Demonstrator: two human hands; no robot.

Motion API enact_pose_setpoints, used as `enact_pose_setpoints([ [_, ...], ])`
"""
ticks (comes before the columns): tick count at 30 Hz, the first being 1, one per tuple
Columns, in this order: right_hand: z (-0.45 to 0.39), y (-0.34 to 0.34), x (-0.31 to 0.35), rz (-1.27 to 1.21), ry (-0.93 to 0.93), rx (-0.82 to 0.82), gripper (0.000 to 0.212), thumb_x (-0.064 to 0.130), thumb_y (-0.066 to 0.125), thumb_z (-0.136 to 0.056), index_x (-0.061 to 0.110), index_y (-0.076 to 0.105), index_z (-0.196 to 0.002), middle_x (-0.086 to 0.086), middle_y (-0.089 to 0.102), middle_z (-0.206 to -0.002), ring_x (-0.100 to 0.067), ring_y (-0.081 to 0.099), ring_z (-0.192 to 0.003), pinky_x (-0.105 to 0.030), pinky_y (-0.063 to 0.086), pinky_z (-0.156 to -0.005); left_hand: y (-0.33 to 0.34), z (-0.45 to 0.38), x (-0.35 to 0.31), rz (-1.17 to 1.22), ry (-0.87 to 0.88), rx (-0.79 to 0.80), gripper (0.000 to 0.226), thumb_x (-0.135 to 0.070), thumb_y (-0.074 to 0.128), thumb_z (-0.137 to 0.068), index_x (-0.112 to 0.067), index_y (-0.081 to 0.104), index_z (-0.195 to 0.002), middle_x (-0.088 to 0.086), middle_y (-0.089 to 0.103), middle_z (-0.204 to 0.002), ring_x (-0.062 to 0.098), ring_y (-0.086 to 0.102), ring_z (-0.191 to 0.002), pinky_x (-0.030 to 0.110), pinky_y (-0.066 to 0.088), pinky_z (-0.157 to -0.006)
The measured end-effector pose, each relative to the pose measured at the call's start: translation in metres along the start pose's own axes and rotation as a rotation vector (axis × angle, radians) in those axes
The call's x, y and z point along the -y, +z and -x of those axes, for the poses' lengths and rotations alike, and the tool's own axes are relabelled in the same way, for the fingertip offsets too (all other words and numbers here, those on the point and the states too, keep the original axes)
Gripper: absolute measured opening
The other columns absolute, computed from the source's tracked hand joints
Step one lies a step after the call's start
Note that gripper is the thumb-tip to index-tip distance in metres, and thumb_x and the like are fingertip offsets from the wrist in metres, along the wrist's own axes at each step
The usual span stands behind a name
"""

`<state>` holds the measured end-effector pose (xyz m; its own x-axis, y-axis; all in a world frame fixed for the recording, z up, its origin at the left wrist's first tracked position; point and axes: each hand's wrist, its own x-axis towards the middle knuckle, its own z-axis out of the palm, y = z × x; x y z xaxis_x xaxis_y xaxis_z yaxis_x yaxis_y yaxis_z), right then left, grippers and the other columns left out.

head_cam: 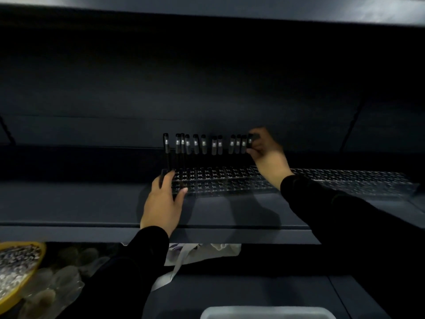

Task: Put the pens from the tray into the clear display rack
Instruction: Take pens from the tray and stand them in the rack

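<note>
A clear display rack [220, 180] with a grid of holes lies on a dark shelf. Several black pens [195, 143] with silver bands stand upright in its back row. My right hand [266, 155] pinches the top of the rightmost pen [250, 140], which stands at the end of that row. My left hand [164, 201] grips the rack's left front corner, thumb on the front edge and fingers over the top. The rim of a white tray [266, 312] shows at the bottom edge; its inside is hidden.
A second clear rack [358, 180] continues to the right on the dark shelf [92, 203]. A yellow bowl [13, 270] of small pieces sits bottom left beside clear plastic wrapping. A white bag [195, 252] lies below the shelf edge. Another shelf hangs overhead.
</note>
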<state>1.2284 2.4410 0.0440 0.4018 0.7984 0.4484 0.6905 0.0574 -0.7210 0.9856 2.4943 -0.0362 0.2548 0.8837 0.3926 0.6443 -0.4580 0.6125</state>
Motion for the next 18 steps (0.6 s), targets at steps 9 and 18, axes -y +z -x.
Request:
enact_pose_setpoints([
  [9, 0.020, -0.013, 0.004, -0.274, 0.137, -0.008, 0.056, -0.010, 0.047, -0.093, 0.026, 0.046, -0.137, -0.002, 0.054, -0.115, -0.002, 0.055, -0.094, -0.005, 0.048, -0.076, -0.003, 0.000, -0.003, -0.001, -0.006, 0.008, 0.057, -0.036, 0.050, -0.097, -0.022, 0.028, -0.148, 0.011, 0.032, -0.150, 0.029, 0.049, -0.123, 0.036, 0.045, -0.096],
  [18, 0.140, -0.055, -0.005, -0.199, 0.160, 0.006, 0.044, 0.011, 0.056, -0.095, 0.040, 0.046, -0.127, 0.014, 0.058, -0.105, 0.001, 0.058, -0.097, -0.016, 0.046, -0.084, 0.017, 0.074, 0.002, -0.180, 0.439, -0.031, 0.055, -0.031, 0.048, -0.095, -0.008, 0.033, -0.143, 0.021, 0.017, -0.154, 0.034, 0.021, -0.141, 0.043, 0.030, -0.111],
])
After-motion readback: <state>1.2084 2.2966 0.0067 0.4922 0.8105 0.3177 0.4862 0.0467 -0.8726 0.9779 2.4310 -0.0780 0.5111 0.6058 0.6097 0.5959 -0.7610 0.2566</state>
